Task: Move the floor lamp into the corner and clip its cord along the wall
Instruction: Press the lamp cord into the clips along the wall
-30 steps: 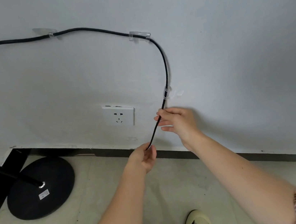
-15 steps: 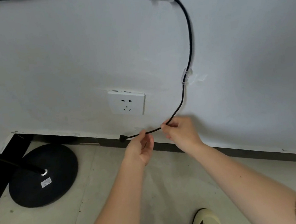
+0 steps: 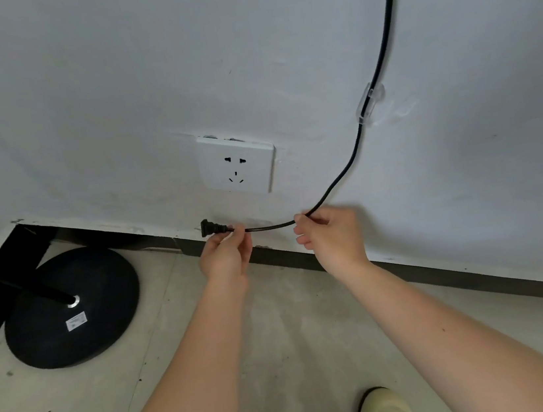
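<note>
Right, lamp base (image 3: 71, 306) sits in the corner, cord (image 3: 379, 63) runs down the wall thru a clear clip (image 3: 368, 103). Left hand (image 3: 226, 255) pinches cord just behind the plug (image 3: 212, 228), right hand (image 3: 331, 236) pinches it further along. Clipping looks done; next up, prob turn plug prongs twd socket (image 3: 237, 163) above & push in

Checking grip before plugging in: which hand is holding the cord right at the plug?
The left hand, pinching the cord just behind the plug; the right hand holds farther along.
</note>
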The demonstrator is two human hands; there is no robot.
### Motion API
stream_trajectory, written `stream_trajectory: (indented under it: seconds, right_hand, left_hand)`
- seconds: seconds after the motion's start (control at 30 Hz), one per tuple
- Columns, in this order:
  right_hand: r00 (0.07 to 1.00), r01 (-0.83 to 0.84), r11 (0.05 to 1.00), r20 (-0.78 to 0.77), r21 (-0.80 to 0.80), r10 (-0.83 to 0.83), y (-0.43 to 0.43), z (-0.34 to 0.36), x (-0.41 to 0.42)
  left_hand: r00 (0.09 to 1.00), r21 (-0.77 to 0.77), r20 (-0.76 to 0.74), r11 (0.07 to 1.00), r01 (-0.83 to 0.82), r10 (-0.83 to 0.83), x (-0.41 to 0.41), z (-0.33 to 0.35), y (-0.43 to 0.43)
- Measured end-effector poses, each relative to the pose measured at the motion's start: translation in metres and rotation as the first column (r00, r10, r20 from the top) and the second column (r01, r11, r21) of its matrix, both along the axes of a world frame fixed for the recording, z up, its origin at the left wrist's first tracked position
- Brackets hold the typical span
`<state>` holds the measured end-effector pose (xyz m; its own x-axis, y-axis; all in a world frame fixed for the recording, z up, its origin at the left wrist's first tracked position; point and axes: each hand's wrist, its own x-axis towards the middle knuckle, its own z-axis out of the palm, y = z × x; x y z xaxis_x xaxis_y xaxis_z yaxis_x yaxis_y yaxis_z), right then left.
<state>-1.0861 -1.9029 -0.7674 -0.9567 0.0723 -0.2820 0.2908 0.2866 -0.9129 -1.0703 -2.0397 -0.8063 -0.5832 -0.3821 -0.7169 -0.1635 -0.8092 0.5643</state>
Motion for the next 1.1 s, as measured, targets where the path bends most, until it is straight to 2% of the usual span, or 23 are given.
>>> stream_trajectory:
  seconds: [0.17,0.4,0.53,0.7,0.8,1.1]
  right_hand:
    - [0.999,0.016,1.0,0.033,0.012,-0.016,-0.009,-0.019,-0.005]
    - [0.999,0.006,1.0,0.043,0.009,-0.006,-0.015,-0.033,-0.011]
    - [1.0,0.005,0.999,0.025,0.032,-0.006,-0.019,-0.037,-0.011]
    - [0.998,-0.009,0.996,-0.053,0.094,0.014,-0.022,-0.039,-0.012]
    - [0.993,-0.031,0.989,-0.105,0.143,0.046,-0.022,-0.039,-0.012]
    - [0.991,-0.047,0.971,-0.114,0.234,0.076,-0.023,-0.036,-0.01]
  left_hand:
    - [0.999,-0.21,-0.024,0.977,0.038,-0.045,-0.001,-0.005,0.002]
    - [0.998,-0.269,0.003,0.961,0.059,-0.061,-0.006,-0.01,0.003]
    - [0.997,-0.213,0.015,0.974,0.074,-0.072,-0.005,-0.013,0.003]
    - [0.997,0.038,0.005,0.997,0.072,-0.073,-0.007,-0.017,0.001]
    - [0.996,0.122,0.026,0.989,0.087,-0.09,-0.006,-0.02,0.001]
    - [0.996,0.095,0.02,0.991,0.089,-0.092,-0.012,-0.025,0.004]
